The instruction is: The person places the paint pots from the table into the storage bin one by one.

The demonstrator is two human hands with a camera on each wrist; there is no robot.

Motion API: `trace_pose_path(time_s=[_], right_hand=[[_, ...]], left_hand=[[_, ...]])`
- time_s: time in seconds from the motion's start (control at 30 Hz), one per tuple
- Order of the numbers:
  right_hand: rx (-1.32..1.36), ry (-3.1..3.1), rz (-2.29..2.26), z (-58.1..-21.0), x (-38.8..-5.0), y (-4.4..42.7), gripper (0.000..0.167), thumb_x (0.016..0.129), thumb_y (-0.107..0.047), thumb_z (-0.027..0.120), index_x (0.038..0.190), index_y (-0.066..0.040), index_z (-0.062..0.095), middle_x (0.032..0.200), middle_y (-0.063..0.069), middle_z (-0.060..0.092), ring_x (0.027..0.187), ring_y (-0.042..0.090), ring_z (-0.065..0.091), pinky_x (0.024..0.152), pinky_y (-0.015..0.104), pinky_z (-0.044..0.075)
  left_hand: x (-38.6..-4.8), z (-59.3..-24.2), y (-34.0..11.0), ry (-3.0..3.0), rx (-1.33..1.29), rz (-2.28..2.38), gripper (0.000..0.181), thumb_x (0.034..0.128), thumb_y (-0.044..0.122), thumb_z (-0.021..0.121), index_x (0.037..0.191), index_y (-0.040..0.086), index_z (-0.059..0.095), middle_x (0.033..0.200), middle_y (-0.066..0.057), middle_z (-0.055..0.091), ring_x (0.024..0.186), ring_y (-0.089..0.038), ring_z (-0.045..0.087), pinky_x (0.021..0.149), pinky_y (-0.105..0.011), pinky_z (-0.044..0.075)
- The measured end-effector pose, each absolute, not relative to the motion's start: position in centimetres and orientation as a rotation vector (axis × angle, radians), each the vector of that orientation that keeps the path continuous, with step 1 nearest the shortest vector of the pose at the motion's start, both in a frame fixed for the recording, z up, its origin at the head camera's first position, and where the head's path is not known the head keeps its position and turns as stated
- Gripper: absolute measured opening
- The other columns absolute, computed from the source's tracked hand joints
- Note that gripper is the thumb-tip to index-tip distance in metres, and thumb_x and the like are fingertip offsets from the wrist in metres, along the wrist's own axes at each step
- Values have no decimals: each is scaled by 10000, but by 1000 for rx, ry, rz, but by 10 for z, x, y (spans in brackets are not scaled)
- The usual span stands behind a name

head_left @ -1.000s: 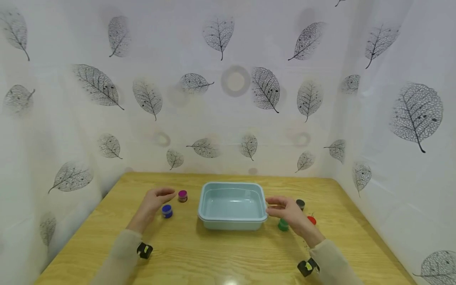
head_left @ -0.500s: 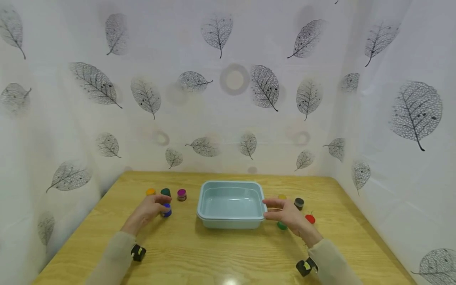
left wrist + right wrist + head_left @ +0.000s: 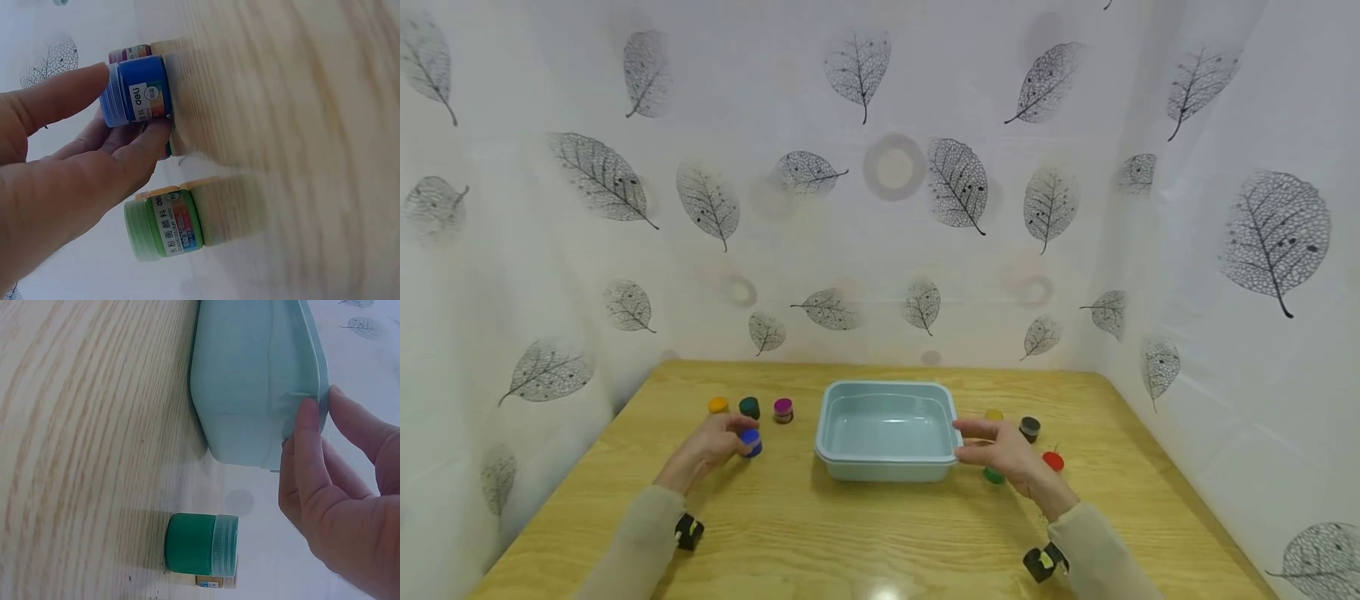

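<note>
My left hand [image 3: 703, 450] is at a small blue paint jar [image 3: 750, 443] on the table's left side. In the left wrist view, thumb and fingers pinch this blue jar [image 3: 147, 90] from opposite sides; its base appears to stand on the table. A light blue plastic basin [image 3: 887, 472] sits in the middle. My right hand [image 3: 1017, 460] holds the basin's right rim. The right wrist view has thumb and fingers on either side of the basin [image 3: 240, 387] edge. Below that hand stands a green paint jar [image 3: 194, 544], mostly hidden by the hand in the head view.
Orange [image 3: 718, 405], dark green [image 3: 749, 407] and magenta [image 3: 783, 410] jars stand behind the left hand. A light green jar [image 3: 169, 225] shows beside it in the wrist view. Yellow [image 3: 994, 414], black [image 3: 1030, 429] and red [image 3: 1053, 461] jars stand right of the basin.
My left hand has moved back from near the magenta jar and down onto the blue jar, uncovering the orange and dark green jars. The right hand has stayed at the basin's rim.
</note>
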State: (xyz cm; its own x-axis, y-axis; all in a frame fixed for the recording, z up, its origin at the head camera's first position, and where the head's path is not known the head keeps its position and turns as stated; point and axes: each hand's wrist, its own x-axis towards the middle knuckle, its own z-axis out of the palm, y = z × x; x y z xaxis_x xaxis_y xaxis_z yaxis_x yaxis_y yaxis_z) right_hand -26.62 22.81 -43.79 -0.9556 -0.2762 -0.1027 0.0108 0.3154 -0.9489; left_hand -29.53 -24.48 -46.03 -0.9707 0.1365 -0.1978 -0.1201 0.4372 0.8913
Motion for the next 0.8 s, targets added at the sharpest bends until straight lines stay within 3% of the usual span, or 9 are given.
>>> trace_pose_path(time_s=[0.23,0.5,0.8], right_hand=[[-233,2349,-1680,-437,-265,229,629,820,-209,802,1359,1,555,1384,251,529,1121,286,639,915,381,579],[-230,2349,-1685,-438,-266,228,619,820,-204,800,1353,-1,561,1379,243,537,1103,267,646,909,377,582],[-201,2366,-1668,-435,-264,227,603,819,-191,801,1348,-14,571,1379,232,545,1097,263,649,912,374,580]], left_hand=[[-296,-459,-242,2547,2,1451,495,814,-102,680,1289,-120,539,1286,-323,553,1181,-429,536,1027,-554,462],[-297,-454,-244,2539,8,1470,516,811,48,770,1271,-82,576,1269,-297,584,1002,-262,655,815,-362,599],[-300,-446,-241,2380,70,1688,562,835,42,750,1317,-122,512,1266,-287,572,955,-235,681,836,-379,610]])
